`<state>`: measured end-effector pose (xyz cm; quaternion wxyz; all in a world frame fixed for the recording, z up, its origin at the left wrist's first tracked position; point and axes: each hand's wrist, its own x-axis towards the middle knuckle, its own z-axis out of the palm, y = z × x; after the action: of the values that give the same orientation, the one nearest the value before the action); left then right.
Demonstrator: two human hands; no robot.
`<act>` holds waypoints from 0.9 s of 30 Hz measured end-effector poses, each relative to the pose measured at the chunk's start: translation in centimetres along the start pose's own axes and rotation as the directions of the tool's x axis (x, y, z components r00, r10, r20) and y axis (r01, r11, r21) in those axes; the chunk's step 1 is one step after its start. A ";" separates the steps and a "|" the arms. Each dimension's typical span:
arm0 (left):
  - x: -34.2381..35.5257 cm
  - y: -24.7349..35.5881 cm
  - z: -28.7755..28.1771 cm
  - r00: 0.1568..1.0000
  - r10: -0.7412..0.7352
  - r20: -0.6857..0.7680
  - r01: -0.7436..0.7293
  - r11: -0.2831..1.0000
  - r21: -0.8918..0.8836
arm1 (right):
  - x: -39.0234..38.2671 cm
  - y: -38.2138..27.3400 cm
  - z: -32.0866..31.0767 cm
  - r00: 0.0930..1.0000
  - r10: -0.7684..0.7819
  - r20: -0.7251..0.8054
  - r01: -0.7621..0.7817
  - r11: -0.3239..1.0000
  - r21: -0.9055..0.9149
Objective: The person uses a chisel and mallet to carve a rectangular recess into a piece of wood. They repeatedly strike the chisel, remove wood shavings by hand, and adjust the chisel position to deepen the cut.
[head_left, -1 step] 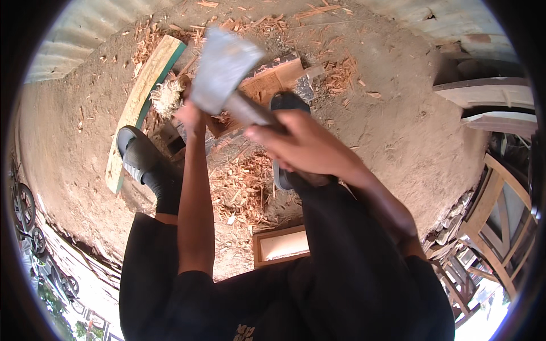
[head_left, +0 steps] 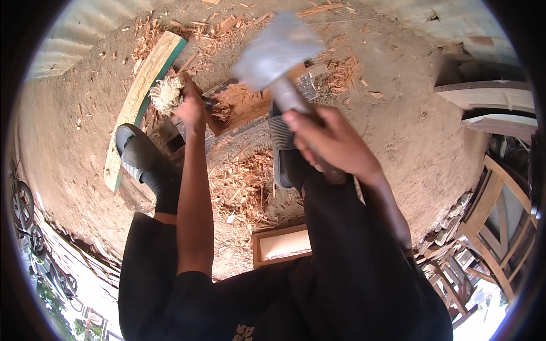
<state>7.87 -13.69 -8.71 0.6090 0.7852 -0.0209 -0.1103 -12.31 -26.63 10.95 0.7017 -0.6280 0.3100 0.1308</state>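
Note:
My right hand (head_left: 336,139) is closed round the handle of a hatchet (head_left: 280,52), held raised; its broad grey head is blurred by motion. My left hand (head_left: 192,109) grips what looks like a chisel (head_left: 166,95) with a frayed, pale, mushroomed handle end. A dark bit of it shows past the fingers, beside the reddish-brown wood block (head_left: 256,108). Chips lie in a hollow cut into this block. The hatchet head hides the block's far side, and my fingers cover most of the chisel.
A curved board (head_left: 142,91) with a green edge lies at the left, by my sandalled left foot (head_left: 139,152). My right foot (head_left: 282,142) is near the block. Wood chips (head_left: 242,184) are heaped in front of me, near a small wooden frame (head_left: 281,244). Wooden frames (head_left: 495,216) stand right.
The hatchet has swung to the right, away from the chisel, along with my right hand. My left hand stays in nearly the same place, and more of the block's hollow shows.

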 end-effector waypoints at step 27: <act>0.7 0.6 1.2 0.993 -0.040 0.108 0.077 0.928 -0.364 | -6.4 25.3 -9.0 0.668 0.644 -0.373 -0.168 0.618 0.768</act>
<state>8.39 -15.12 -8.51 0.7398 0.6512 -0.0065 -0.1688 -34.15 -29.46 -5.63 0.6828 -0.2388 0.6894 -0.0386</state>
